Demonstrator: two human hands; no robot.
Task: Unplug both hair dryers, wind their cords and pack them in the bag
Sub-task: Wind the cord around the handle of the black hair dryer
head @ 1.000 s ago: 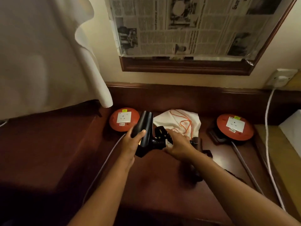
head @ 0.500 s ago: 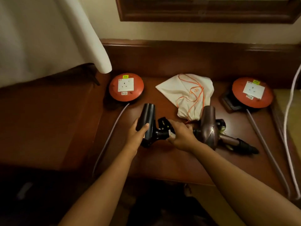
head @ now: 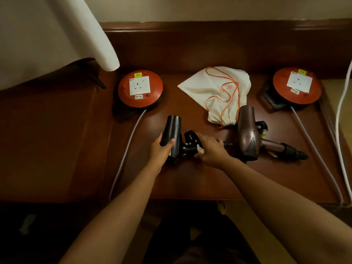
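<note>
While the left hand (head: 162, 149) closes its grip around the black hair dryer (head: 173, 138) on the dark wooden surface (head: 190, 180), the right hand (head: 211, 149) covers its handle and wound cord, plug (head: 191, 137) at its 11 o'clock. Whether that hand is clasping anything cannot be told. At its 3 o'clock lies the brown hair dryer (head: 247, 132), touching the white drawstring bag (head: 217, 92) at 12 o'clock. Two red socket reels (head: 140, 88) (head: 297, 85) sit empty.

Black dryer (head: 172, 137) held – brown dryer (head: 247, 134) flat beside cream bag (head: 215, 88).
</note>
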